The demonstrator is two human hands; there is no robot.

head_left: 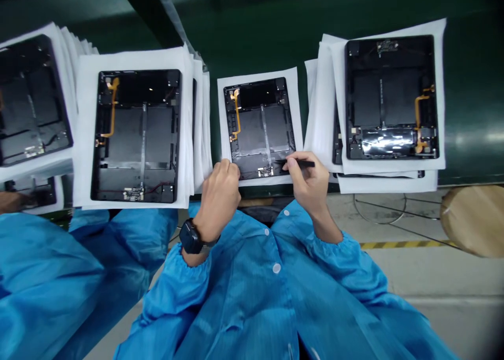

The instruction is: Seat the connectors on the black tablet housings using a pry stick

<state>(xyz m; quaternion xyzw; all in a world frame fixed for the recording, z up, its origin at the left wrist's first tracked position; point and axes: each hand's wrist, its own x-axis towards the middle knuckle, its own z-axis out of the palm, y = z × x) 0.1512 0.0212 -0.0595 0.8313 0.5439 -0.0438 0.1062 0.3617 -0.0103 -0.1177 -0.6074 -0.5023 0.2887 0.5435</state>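
Straight in front of me an open tablet housing [248, 131] lies on a white foam sheet [293, 79], with dark battery cells, an orange flex cable [237, 119] and a small circuit board [265, 171] near its front edge. My right hand [313, 184] pinches slim black tweezers [306, 163], whose tip points over the housing just above that board. At the housing's front left corner rests my left hand [221, 189], fingers curled under. What those fingers grip, if anything, is hidden. A black watch [191, 237] sits on the left wrist.
To the left stands a stack of foam sheets with an open tablet housing [122, 145] on top. Another such stack with a housing [394, 97] is at the right. Farther left are more housings [27, 103] and a co-worker's blue sleeve [35, 276]. A round stool [476, 221] stands at right.
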